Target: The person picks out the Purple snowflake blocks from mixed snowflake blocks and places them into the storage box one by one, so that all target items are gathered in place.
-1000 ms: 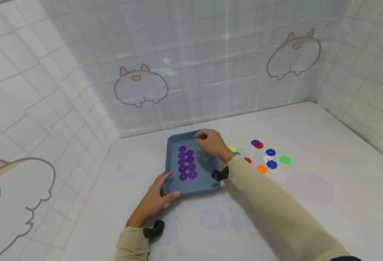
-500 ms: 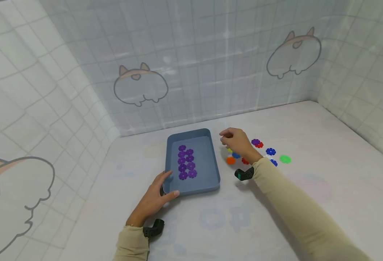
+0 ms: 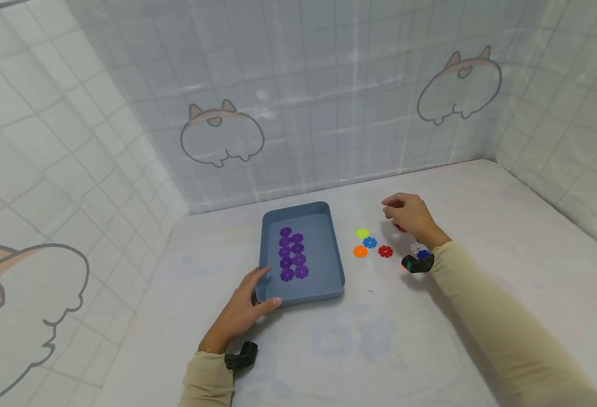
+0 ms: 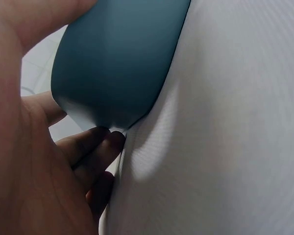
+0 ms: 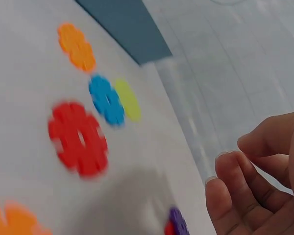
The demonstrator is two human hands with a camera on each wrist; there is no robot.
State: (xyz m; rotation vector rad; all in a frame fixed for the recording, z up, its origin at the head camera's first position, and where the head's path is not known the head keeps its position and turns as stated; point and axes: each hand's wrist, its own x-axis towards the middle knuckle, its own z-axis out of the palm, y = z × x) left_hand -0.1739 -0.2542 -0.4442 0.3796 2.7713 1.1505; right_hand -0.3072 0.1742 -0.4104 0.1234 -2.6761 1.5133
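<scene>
A blue-grey tray lies on the table in the head view. Purple notched plastic discs sit in it in two columns. My left hand grips the tray's near left corner, with the thumb at the front wall and the fingers round the left side. To the right of the tray, my right hand hovers in the air with fingers loosely bent and nothing between them. Below it in the right wrist view, a purple disc overlaps a red one; the head view mostly hides this pair behind the hand.
Loose discs lie right of the tray: yellow, blue, orange and red. A white disc and a dark blue disc lie beside the right wrist. A tile-patterned sheet rises behind the table.
My right hand has moved right from over the tray, past the yellow and blue discs, to the purple and red pair. My left hand and the tray have stayed put.
</scene>
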